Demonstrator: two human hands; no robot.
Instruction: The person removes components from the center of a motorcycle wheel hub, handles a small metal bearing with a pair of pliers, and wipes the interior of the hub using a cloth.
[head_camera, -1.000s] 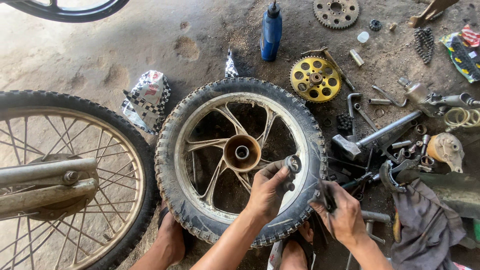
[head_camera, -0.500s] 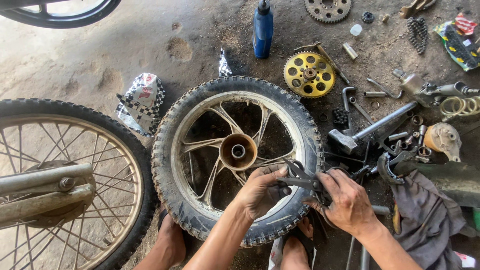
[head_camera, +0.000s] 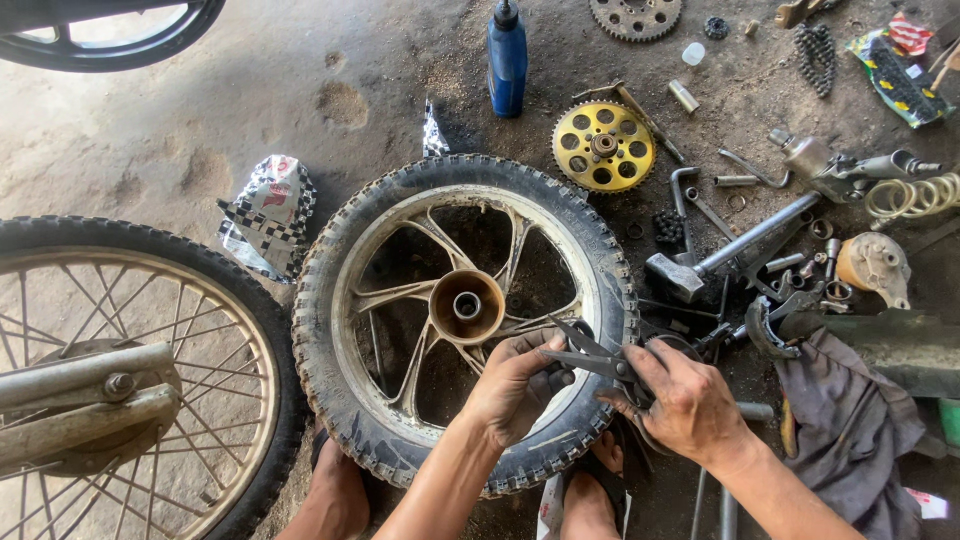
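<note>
My left hand sits over the near rim of the wheel, fingers curled & pinching a small dark part against the tips of the pliers; what the part is exactly I can't tell, it's mostly hidden under my fingers. Right hand is wrapped round the pliers' handles, grip pressed together, jaws pointing left toward the wheel. The wheel lies flat on the floor in front of me, hub w/ its open bore facing up, between the spoked wheel at the floor's left edge & the scatter of tools on the right: hammer, yellow sprocket, blue bottle farther off. To do this bit well, I reckon: keep the squeeze steady, don't let the tips slip off the part, brace the left wrist on the tyre, & keep the part over the rim so it can't drop between the spokes.
</note>
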